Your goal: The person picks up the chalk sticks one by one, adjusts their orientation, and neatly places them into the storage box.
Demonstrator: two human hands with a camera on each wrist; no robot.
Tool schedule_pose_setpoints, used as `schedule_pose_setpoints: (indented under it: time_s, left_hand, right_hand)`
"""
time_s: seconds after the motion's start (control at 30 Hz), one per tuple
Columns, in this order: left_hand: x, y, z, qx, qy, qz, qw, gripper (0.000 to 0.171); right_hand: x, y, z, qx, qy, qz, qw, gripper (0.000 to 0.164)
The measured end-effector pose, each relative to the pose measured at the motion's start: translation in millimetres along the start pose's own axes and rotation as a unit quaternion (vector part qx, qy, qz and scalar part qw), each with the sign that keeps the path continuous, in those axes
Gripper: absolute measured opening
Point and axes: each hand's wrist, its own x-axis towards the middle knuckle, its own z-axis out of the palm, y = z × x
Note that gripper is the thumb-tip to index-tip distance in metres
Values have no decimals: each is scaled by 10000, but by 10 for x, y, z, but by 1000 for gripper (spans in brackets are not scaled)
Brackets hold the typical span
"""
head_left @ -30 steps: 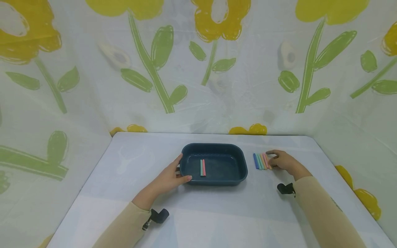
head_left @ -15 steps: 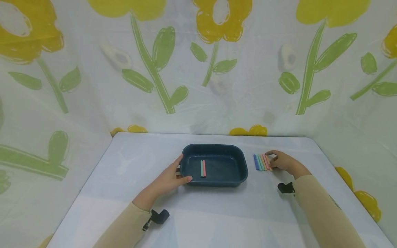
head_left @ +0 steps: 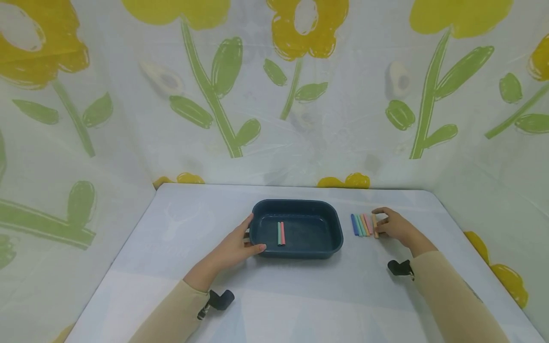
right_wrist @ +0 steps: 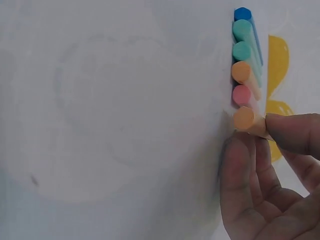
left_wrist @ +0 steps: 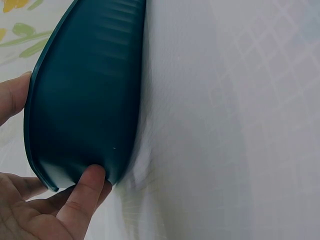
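A dark teal rectangular basin [head_left: 300, 253] rests on the white table, and two sticks of chalk, one green [head_left: 279, 233] and one pink [head_left: 282, 233], lie side by side on its floor. My left hand [head_left: 233, 245] grips the basin's left end, with the thumb against the near side wall, as the left wrist view also shows. To the right, my right hand [head_left: 396, 228] pinches an orange stick of chalk [right_wrist: 245, 119] between thumb and fingers. Beside it lies a row of chalk: blue [right_wrist: 243, 14], two green [right_wrist: 242, 30], another orange [right_wrist: 241, 72] and a pink one [right_wrist: 241, 95].
The white table [head_left: 300, 300] ends at a back edge just behind the basin. A white cloth wall [head_left: 274, 147] printed with yellow flowers encloses the table at the back and sides. A black wrist mount [head_left: 220, 299] sits at the left sleeve, another mount [head_left: 400, 267] at the right.
My right hand has shifted slightly right, drawing the end orange chalk a little apart from the row. The left hand and the basin stay in place.
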Motion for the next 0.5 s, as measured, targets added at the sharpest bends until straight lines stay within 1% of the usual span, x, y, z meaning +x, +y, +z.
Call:
schedule_pose_setpoints:
  time_s: [0.27,0.43,0.5]
  left_hand:
    - [20,-16,5,-62,16,4,10000,104]
    - [26,-22,11,-59,11,72,10000,103]
    - [26,-18,8,-60,13,82,9999,103]
  right_hand:
    - [-107,-82,-23,585,-101,51,9982,65]
    - [-170,-171,-28,689,-100,-34,9976,66]
    - [-206,-215,-30,681,-106,-140,9975,66]
